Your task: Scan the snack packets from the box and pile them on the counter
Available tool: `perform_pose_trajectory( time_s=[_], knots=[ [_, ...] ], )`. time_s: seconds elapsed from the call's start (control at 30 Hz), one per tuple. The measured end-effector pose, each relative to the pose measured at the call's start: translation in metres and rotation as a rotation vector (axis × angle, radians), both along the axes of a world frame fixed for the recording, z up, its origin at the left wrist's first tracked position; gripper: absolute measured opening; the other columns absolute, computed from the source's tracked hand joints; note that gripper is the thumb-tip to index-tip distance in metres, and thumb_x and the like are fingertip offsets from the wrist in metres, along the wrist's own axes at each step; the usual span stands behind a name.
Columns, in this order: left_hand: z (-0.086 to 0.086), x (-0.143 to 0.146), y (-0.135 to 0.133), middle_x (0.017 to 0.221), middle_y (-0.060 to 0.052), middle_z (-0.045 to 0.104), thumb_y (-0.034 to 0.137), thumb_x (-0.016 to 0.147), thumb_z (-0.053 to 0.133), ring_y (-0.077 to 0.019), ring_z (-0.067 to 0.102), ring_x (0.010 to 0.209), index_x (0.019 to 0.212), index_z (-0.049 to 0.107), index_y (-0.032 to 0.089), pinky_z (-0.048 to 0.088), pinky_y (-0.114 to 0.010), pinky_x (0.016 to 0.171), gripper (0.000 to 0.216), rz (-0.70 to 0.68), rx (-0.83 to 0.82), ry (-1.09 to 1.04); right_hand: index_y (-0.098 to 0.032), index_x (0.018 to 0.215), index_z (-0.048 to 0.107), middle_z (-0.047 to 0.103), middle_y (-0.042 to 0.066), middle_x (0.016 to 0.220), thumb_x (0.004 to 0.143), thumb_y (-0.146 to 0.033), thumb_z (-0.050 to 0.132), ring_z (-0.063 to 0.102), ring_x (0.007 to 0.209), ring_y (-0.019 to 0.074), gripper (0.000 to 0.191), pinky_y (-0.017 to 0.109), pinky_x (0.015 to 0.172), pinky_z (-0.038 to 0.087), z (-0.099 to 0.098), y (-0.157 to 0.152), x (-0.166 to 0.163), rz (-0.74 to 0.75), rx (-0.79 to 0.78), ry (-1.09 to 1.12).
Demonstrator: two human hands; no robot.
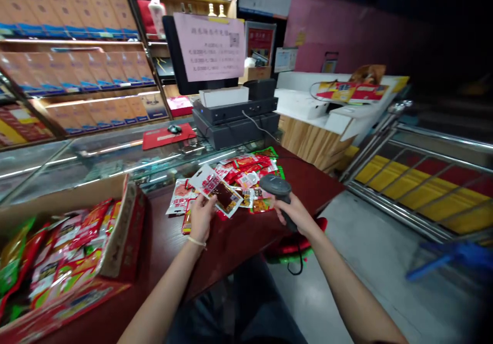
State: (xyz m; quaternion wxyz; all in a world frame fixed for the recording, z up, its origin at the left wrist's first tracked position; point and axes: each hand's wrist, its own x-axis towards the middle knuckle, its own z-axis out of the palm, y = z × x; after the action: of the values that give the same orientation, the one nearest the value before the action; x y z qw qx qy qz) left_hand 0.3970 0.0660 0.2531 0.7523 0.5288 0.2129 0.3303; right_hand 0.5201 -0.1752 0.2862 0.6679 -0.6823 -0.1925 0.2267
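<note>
Between the fingers of my left hand [202, 215] is a snack packet [217, 190], white-edged with red print and a brown window, held tilted over the counter. My right hand [295, 213] is wrapped round the handle of a black barcode scanner [275, 185], its head pointing left toward the packets. Beneath and behind the held packet lies a loose heap of red, white and green snack packets [250, 167] on the dark red counter [239, 246]. One white packet [178, 196] rests just left of the heap, near my left fingers.
An open cardboard box [119, 231] full of snack packets stands at left. Behind the heap are a glass display case [108, 154], a mouse [174, 129] on a red pad, and a monitor [173, 51] above a cash drawer [239, 128]. A metal railing [442, 133] runs along the right.
</note>
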Motion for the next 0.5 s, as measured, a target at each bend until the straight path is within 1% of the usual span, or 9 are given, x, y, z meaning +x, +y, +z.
perform_pose_trajectory(
  time_s=[0.07,0.13,0.2,0.27,0.4,0.5],
  knots=[
    [0.003,0.032,-0.021,0.079,0.001,0.068,0.035,0.072,0.074,-0.0109,0.060,0.066,0.094,0.067,0.018,0.046,-0.021,0.058,0.029,-0.115,0.128,0.051,-0.023,0.090,0.044,0.052,-0.011,0.052,0.076,-0.043,0.068,0.045,0.036,0.0085,0.034,0.019,0.034,0.035,-0.001,-0.028,0.014,-0.096,0.022,0.014],
    [0.004,0.069,-0.044,0.074,0.000,0.067,0.033,0.072,0.073,-0.0121,0.061,0.065,0.096,0.065,0.017,0.046,-0.022,0.061,0.029,-0.206,0.220,0.089,-0.024,0.087,0.042,0.052,-0.010,0.053,0.075,-0.043,0.069,0.046,0.036,0.0087,0.036,0.019,0.034,0.036,-0.003,-0.056,0.027,-0.198,0.044,0.021],
    [0.004,0.109,-0.069,0.071,0.001,0.066,0.028,0.073,0.071,-0.0128,0.061,0.064,0.098,0.062,0.017,0.046,-0.023,0.063,0.029,-0.263,0.294,0.143,-0.024,0.085,0.041,0.052,-0.010,0.053,0.075,-0.043,0.070,0.046,0.036,0.0089,0.036,0.020,0.034,0.036,-0.004,-0.082,0.038,-0.281,0.068,0.025],
    [0.003,0.147,-0.096,0.070,0.001,0.066,0.025,0.075,0.068,-0.0135,0.062,0.064,0.099,0.060,0.018,0.046,-0.024,0.064,0.027,-0.316,0.388,0.211,-0.024,0.083,0.041,0.052,-0.009,0.053,0.076,-0.044,0.070,0.046,0.037,0.0089,0.036,0.021,0.034,0.036,-0.004,-0.104,0.045,-0.334,0.095,0.026],
    [0.000,0.211,-0.143,0.079,-0.003,0.071,0.016,0.078,0.063,-0.0170,0.065,0.071,0.103,0.059,0.020,0.049,-0.030,0.072,0.025,-0.377,0.627,0.357,-0.024,0.081,0.042,0.052,-0.009,0.054,0.077,-0.043,0.071,0.046,0.038,0.0086,0.036,0.021,0.036,0.037,-0.001,-0.133,0.051,-0.390,0.129,0.033],
    [-0.001,0.245,-0.163,0.098,-0.009,0.073,0.008,0.078,0.058,-0.0210,0.068,0.090,0.100,0.064,0.019,0.050,-0.035,0.086,0.025,-0.424,0.734,0.398,-0.023,0.081,0.042,0.051,-0.008,0.054,0.076,-0.044,0.073,0.046,0.038,0.0084,0.038,0.021,0.036,0.037,0.000,-0.144,0.051,-0.420,0.133,0.058]
  ],
)
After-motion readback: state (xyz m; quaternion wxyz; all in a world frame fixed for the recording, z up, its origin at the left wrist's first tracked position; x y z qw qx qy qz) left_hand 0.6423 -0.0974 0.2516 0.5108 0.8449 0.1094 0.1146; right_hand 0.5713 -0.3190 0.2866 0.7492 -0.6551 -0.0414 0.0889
